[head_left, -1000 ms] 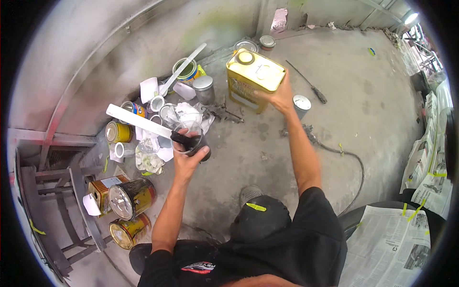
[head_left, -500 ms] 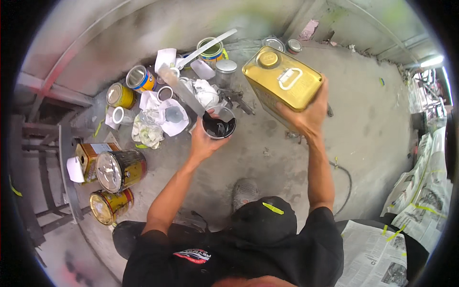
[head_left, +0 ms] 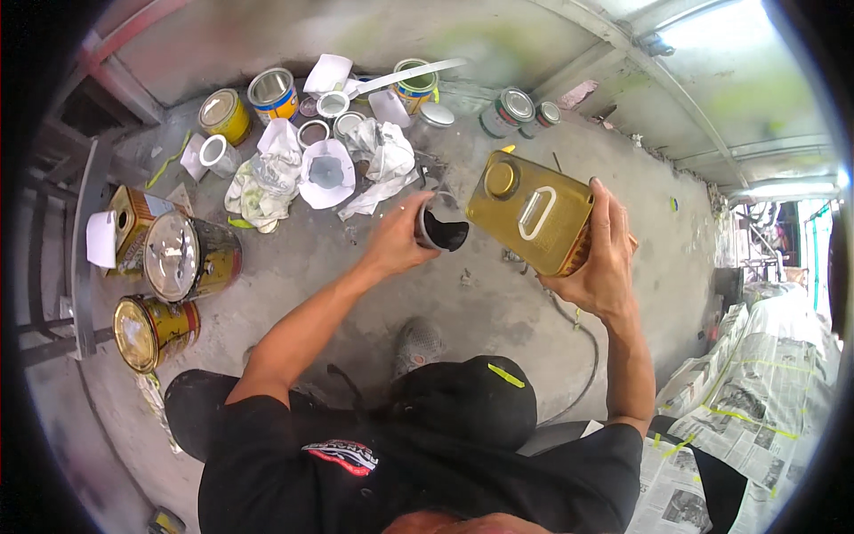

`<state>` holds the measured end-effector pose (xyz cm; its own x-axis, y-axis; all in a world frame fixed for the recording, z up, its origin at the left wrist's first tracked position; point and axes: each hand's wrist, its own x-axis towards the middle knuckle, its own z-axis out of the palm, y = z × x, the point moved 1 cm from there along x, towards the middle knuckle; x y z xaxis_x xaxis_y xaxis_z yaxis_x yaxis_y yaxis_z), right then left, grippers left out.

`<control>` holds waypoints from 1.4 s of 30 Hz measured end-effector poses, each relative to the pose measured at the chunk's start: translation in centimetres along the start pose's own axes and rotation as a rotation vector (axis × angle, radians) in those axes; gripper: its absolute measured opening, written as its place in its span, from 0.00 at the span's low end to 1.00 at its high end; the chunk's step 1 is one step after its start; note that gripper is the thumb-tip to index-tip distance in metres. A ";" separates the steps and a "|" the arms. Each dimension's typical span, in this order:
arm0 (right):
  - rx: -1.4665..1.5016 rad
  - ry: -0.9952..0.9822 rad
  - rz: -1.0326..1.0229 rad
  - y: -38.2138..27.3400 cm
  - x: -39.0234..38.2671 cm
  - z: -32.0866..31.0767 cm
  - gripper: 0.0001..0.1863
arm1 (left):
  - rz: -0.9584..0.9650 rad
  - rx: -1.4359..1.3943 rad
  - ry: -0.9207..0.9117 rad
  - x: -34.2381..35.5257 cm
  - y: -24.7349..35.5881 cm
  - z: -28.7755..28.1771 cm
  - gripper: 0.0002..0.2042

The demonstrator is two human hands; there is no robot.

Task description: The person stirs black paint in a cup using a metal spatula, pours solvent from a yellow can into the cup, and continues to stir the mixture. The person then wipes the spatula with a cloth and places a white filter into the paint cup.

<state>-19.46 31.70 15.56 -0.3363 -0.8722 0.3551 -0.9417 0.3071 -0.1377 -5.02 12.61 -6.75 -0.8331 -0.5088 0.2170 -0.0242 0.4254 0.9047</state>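
Observation:
My left hand is wrapped round a clear plastic cup and holds it tipped. Thick black liquid, like paint, lies inside. Close to its right, my right hand grips a gold rectangular metal can by its lower right side. The can leans with its top facing me, showing a white oval handle and a round gold cap or spout at the corner nearest the cup. A small gap separates can and cup, and no stream shows between them.
Crumpled rags, paper strainers, a white cup and open paint tins crowd the floor ahead left. Large stained tins stand at left. A hose curves at right, near newspaper-covered forms.
The can has come lower and tilted more toward me, nearer the cup. My left hand has tipped the cup. The long pale strip seen by the cup no longer shows. The view has swung right.

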 end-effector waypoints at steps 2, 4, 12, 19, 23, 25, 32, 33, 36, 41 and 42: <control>-0.031 -0.013 -0.139 -0.4 0.1 -0.1 0.56 | 0.012 -0.007 0.000 0.1 0.0 0.2 0.42; -0.034 -0.029 -0.168 -0.8 0.0 0.0 0.55 | 0.026 -0.012 -0.008 0.1 -0.2 0.3 0.42; -0.121 -0.083 -0.260 -1.5 -0.3 -0.4 0.52 | 0.095 -0.035 0.003 -0.1 -0.5 0.7 0.42; -0.153 -0.076 -0.269 -1.8 -0.5 -1.5 0.52 | -0.006 -0.053 -0.076 -0.2 -1.2 1.5 0.44; -0.143 -0.094 -0.272 -1.9 -0.4 -1.6 0.52 | -0.007 -0.089 -0.054 -0.1 -1.1 1.8 0.44; -0.137 -0.091 -0.272 -2.0 -0.4 -1.4 0.52 | -0.023 -0.115 -0.044 -0.1 -1.1 1.8 0.44; -0.139 -0.088 -0.268 -1.8 -0.4 -1.2 0.53 | -0.007 -0.128 -0.031 0.0 -1.0 1.7 0.43; -0.139 -0.088 -0.265 -1.7 -0.5 -1.1 0.53 | 0.026 -0.119 -0.018 -0.1 -1.0 1.7 0.42; -0.140 -0.078 -0.262 -1.5 -0.7 -1.1 0.53 | -0.025 -0.148 -0.035 -0.1 -1.2 2.0 0.43; -0.098 -0.063 -0.243 -1.4 -0.7 -1.3 0.54 | -0.038 -0.222 -0.031 -0.2 -1.5 2.4 0.44; -0.097 -0.063 -0.240 -1.4 -0.7 -1.2 0.54 | -0.013 -0.210 -0.013 -0.2 -1.7 2.5 0.44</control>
<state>-17.96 32.35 16.65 -0.1049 -0.9454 0.3084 -0.9920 0.1213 0.0343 -6.18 13.88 -9.21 -0.8407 -0.5027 0.2015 0.0801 0.2527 0.9642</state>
